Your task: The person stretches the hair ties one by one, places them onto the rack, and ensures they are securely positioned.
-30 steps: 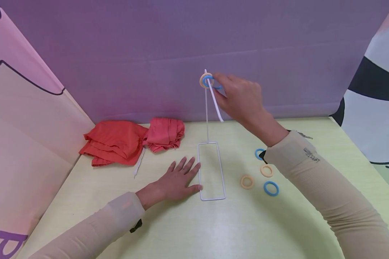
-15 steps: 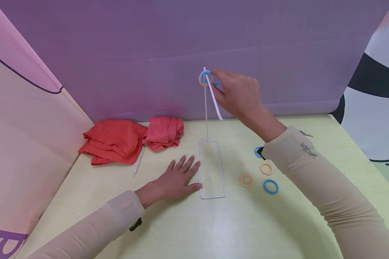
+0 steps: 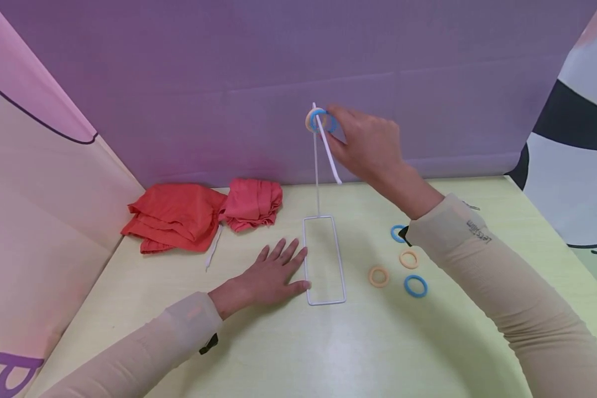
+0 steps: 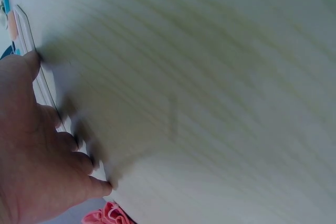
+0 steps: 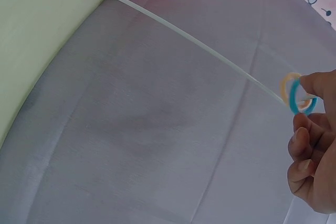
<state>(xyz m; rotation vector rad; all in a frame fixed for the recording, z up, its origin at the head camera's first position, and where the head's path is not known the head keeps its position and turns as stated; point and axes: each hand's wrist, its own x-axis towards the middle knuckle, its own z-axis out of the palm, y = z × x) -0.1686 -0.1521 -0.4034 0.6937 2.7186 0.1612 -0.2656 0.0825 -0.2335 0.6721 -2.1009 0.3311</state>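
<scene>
A white wire stand (image 3: 344,265) has a rectangular base on the table and a tall upright with a rod bent toward me at its top. My right hand (image 3: 370,143) pinches a blue ring (image 5: 293,98) between thumb and fingers at that rod, which appears to pass through the ring. Just behind it, a beige ring (image 3: 308,119) hangs near the top of the upright. Spread flat on the table, my left hand (image 3: 271,278) touches the left side of the base with its thumb and fingertips. The right fingers partly hide the blue ring.
Right of the base lie two beige rings (image 3: 378,268) and two blue rings (image 3: 415,277), one partly behind the right wrist strap. Folded red cloths (image 3: 179,215) with a white cord (image 3: 213,247) sit at the back left. A purple backdrop (image 3: 204,110) rises behind the table.
The blue ring has turned slightly at the rod in my right fingers. My left hand stays in place at the base.
</scene>
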